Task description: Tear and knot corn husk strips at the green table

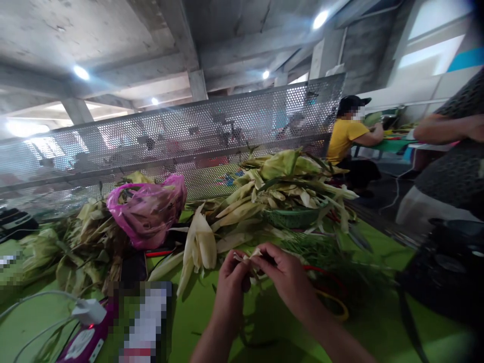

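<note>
Pinching a small, pale cream piece of husk-like material (254, 256) between left hand (231, 275) and right hand (280, 266), with thumb and fingers of each drawn nearly together on it. Lying right at the fingertips, between both hands, above a bright green tabletop (200, 312); partly hidden by the fingers and too blurred to tell its full shape. Just beyond, to the left: a bunch of long, cream-coloured husks (202, 242). Farther out: a shallow green basket (291, 219) beneath heaped husks, and a translucent pink plastic bag (145, 214). Near right hand: feathery green strands (321, 249) and a yellow loop (343, 311).
</note>
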The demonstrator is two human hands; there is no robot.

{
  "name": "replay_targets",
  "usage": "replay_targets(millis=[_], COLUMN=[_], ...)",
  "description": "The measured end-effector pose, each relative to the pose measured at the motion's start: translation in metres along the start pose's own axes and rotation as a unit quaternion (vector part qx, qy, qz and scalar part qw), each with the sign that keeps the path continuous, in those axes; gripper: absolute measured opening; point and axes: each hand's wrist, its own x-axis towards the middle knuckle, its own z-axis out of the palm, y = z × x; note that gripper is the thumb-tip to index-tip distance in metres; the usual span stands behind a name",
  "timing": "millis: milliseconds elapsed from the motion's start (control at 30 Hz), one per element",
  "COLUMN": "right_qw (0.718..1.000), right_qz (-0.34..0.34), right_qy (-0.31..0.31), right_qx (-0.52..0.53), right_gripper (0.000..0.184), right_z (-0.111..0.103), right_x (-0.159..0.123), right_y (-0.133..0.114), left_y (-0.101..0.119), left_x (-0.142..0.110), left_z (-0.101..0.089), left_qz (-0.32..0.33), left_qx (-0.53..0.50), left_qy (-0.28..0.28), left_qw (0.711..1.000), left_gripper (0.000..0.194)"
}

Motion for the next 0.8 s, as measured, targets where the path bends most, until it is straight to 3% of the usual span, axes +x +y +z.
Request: replay_targets(millis=[300,533,633,800], right_qw=[0.998,0.988,0.990,0.998], right_qz=[0.008,0.079,0.080,0.024], right_qy=[-0.064,-0.042,-0.057,-0.059], right_qx=[-0.003,0.125,0.106,0.002], right_gripper=[0.014,0.025,0.025,0.020], right_z=[-0.006,0.009,0.015,0.018], right_x=[0.005,0.005,0.003,-0.001], right_y=[0.004,0.016,0.018,0.011], left_y=[0.016,0.013,0.012,0.014], left_x=[0.004,0.004,0.004,0.005], left_z=[-0.011,-0.011,-0.008,-0.006], left_qz=[-0.038,-0.014,0.001,0.014], left_qx=[0.144,-0.014,-0.048,-0.083], left_qy=[-0.054,0.016,0.037,0.090], left_qw=[0.987,1.000,0.998,0.992], left_gripper=[0.028,0.025,0.027,0.031])
